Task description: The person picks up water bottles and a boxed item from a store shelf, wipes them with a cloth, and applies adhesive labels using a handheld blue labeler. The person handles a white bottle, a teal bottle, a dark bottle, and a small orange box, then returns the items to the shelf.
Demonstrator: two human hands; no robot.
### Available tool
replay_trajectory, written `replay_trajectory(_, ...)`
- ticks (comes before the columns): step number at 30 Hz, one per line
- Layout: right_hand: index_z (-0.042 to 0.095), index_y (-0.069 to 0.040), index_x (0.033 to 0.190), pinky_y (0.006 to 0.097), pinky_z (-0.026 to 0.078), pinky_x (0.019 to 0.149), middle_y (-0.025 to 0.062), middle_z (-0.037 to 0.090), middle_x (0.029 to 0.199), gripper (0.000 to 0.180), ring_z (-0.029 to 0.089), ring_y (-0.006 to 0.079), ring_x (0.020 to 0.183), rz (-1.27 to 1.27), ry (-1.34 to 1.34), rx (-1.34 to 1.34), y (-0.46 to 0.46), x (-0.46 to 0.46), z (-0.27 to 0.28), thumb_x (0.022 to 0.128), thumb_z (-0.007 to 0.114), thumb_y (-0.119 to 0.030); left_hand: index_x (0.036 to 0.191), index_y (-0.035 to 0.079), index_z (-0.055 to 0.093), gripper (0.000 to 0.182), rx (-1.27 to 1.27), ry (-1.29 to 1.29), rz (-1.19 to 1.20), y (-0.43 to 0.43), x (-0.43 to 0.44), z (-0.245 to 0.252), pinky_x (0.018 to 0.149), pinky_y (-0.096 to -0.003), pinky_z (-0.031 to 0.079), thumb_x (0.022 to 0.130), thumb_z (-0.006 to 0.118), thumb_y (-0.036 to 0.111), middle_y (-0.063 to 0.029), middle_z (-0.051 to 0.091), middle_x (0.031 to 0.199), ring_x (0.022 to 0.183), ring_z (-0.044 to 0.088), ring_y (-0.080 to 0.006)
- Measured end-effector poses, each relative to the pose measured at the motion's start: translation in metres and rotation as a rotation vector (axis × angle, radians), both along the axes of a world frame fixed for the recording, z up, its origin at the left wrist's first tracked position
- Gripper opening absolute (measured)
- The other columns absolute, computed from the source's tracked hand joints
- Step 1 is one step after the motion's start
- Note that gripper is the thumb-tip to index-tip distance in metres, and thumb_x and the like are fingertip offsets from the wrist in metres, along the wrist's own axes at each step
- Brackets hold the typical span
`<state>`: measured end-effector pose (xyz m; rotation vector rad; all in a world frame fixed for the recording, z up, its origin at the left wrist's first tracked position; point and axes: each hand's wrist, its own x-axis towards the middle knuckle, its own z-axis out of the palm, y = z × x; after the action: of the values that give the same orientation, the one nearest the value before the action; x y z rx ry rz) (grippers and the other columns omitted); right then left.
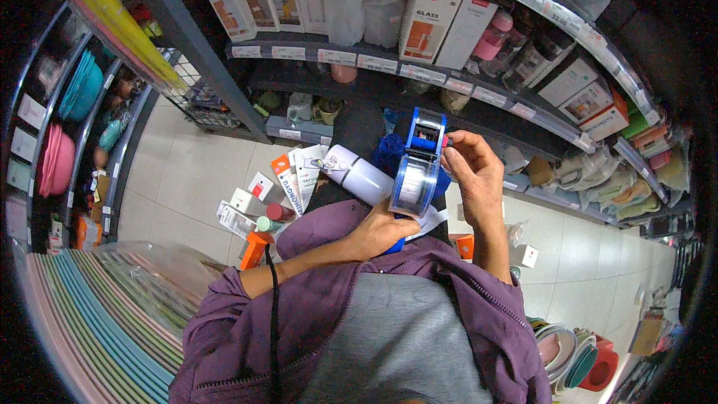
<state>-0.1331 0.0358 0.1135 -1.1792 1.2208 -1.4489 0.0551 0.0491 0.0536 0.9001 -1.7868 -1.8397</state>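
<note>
A blue price-label gun (415, 179) with clear covers is held over my lap. My left hand (387, 231) is closed around its lower end, and a strip of white label paper (431, 223) hangs beside that hand. The fingertips of my right hand (475, 165) touch a small red part on the gun's right side. A pale lilac insulated bottle (367, 179) with a white cap lies across my lap, just left of the gun. Whether my left hand also touches the bottle cannot be told. Blue fabric (391, 151) shows behind the gun.
Ahead stand shelves (336, 59) with boxed glass bottles (429, 22) and price tags. Several small boxes (261, 186), a red cup (280, 212) and a green one (268, 224) are on the floor at left. Stacked plastic basins (101, 314) stand lower left; more basins (580, 359) lower right.
</note>
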Motion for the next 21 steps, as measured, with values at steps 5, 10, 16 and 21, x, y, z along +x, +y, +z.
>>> replay_trajectory(5,0.064,-0.004,0.113,0.0230,0.051,0.081,0.0039,0.066,0.101,0.023,0.061,0.0089,0.091,0.009,0.015,-0.007,0.0001,-0.0008,-0.0023,0.093,0.067,-0.014,0.102,-0.001,0.064,0.025,0.055,0.033,0.044,0.0006,-0.0017,0.0023,0.092,-0.0380,0.047,0.082,0.062,0.014,-0.0168,0.065,0.105,0.099,0.062,-0.0289)
replay_trajectory(10,0.066,-0.003,0.109,0.0227,0.052,0.078,0.0051,0.067,0.100,0.020,0.062,0.0093,0.087,-0.018,0.020,0.014,0.0003,-0.0018,-0.0034,0.093,0.067,-0.014,0.105,-0.001,0.063,0.027,0.089,0.048,0.061,0.0019,-0.0025,0.0016,0.092,-0.0382,0.047,0.082,0.062,0.015,-0.0171,0.065,0.105,0.099,0.062,-0.0294)
replay_trajectory(16,0.065,-0.001,0.110,0.0235,0.053,0.080,0.0067,0.067,0.101,0.021,0.063,0.0101,0.089,-0.020,-0.013,0.053,-0.0003,-0.0012,-0.0029,0.093,0.066,-0.013,0.098,-0.001,0.064,0.021,-0.025,0.045,0.049,0.0040,-0.0022,-0.0013,0.091,-0.0387,0.047,0.083,0.061,0.014,-0.0167,0.064,0.103,0.098,0.061,-0.0298)
replay_trajectory(21,0.062,-0.002,0.115,0.0236,0.053,0.083,0.0063,0.066,0.105,0.025,0.062,0.0103,0.094,-0.018,-0.055,0.012,0.0008,0.0024,-0.0012,0.093,0.066,-0.012,0.093,-0.001,0.063,0.017,0.031,0.034,0.067,0.0035,-0.0022,0.0012,0.089,-0.0393,0.047,0.082,0.062,0.012,-0.0161,0.064,0.100,0.096,0.061,-0.0294)
